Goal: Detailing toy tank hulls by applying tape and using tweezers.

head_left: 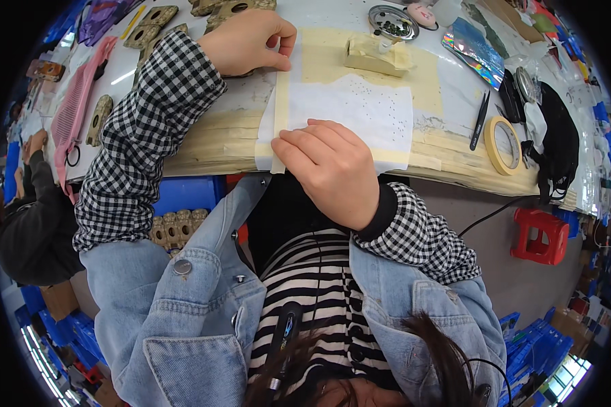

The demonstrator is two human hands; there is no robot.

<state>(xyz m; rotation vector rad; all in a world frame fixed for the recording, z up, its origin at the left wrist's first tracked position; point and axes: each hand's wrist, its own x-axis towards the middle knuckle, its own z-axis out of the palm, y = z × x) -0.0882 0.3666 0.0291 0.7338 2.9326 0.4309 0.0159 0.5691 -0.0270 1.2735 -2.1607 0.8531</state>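
Note:
A narrow strip of cream masking tape point(281, 112) runs along the left edge of a white sheet point(332, 102) at the table's front. My left hand point(248, 42) is closed, thumb and forefinger pinching at the strip's upper end. My right hand point(332, 169) is closed too, its curled fingertips on the strip's lower part; the thumb is hidden beneath the hand. Tiny dark specks point(380, 112) lie scattered over the sheet's right half. Behind the sheet stands a small tape-covered block point(377, 57).
Farther back is a round clear dish point(392, 24) with small dark pieces. Tweezers point(480, 121), a masking tape roll point(503, 145) and a shiny pouch point(474, 51) lie right. Patterned brown parts point(149, 27) and pink mesh point(76, 102) lie left. Another person's sleeve point(37, 217) shows far left.

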